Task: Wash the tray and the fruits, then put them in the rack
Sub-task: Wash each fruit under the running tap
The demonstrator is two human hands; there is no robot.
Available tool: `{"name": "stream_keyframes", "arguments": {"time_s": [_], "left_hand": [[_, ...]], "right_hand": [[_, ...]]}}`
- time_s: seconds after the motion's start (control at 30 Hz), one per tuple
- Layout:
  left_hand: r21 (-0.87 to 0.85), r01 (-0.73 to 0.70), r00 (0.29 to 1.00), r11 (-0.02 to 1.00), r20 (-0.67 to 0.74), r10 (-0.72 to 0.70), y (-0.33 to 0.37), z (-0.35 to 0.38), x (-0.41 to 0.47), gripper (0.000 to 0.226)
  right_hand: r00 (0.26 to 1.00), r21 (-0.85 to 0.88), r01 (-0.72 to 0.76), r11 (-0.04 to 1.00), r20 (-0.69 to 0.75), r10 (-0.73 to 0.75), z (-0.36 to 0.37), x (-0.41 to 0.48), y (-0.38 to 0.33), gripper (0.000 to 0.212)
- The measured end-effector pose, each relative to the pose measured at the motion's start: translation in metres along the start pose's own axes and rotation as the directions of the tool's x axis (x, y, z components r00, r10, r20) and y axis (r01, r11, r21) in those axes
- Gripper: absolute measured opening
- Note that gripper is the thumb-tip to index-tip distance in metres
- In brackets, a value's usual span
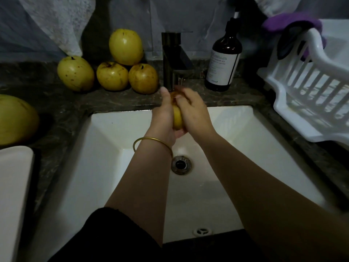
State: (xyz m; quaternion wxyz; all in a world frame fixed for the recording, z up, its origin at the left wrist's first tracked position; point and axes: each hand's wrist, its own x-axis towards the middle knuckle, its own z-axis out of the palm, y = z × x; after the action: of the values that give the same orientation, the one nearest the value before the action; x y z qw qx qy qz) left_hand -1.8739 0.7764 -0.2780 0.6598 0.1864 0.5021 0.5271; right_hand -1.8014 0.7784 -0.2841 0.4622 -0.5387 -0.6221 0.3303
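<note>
Yellow fruit is gripped by left hand and right hand over the sink (purple cloth drapes the rack).

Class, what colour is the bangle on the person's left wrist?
Gold. The bangle shows best in the head view, the only one given.
</note>
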Motion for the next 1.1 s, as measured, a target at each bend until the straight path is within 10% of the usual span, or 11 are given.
{"name": "stream_keyframes", "arguments": {"time_s": [0.17, 0.4, 0.67, 0.87, 1.1], "left_hand": [[-0.019, 0.072, 0.99, 0.997, 0.124, -0.069, 0.0, 0.001, -0.011, 0.054], [-0.02, -0.133, 0.991, 0.991, -0.015, 0.133, -0.001, 0.002, -0.007, 0.049], [0.18, -0.157, 0.987, 0.971, -0.002, 0.16, 0.002, 0.003, -0.01, 0.05], [-0.081, 0.231, 0.973, 0.97, 0.016, -0.23, 0.003, -0.001, -0.015, 0.07], [-0.136, 0.425, 0.898, 0.895, 0.183, -0.399, 0.005, -0.008, -0.013, 0.076]], "right_hand": [[0.942, -0.119, 0.239, 0.964, -0.211, -0.26, -0.001, -0.001, 0.001, 0.025], [0.898, -0.362, 0.376, 0.853, -0.086, -0.432, 0.005, -0.002, 0.002, 0.033], [0.997, 0.161, -0.025, 0.987, -0.068, 0.036, -0.006, 0.0, -0.005, 0.023], [0.868, 0.601, -0.492, 0.63, 0.285, 0.407, -0.015, 0.008, 0.002, 0.054], [0.821, 0.634, -0.569, 0.523, 0.399, 0.409, -0.021, 0.005, 0.003, 0.065]]}}
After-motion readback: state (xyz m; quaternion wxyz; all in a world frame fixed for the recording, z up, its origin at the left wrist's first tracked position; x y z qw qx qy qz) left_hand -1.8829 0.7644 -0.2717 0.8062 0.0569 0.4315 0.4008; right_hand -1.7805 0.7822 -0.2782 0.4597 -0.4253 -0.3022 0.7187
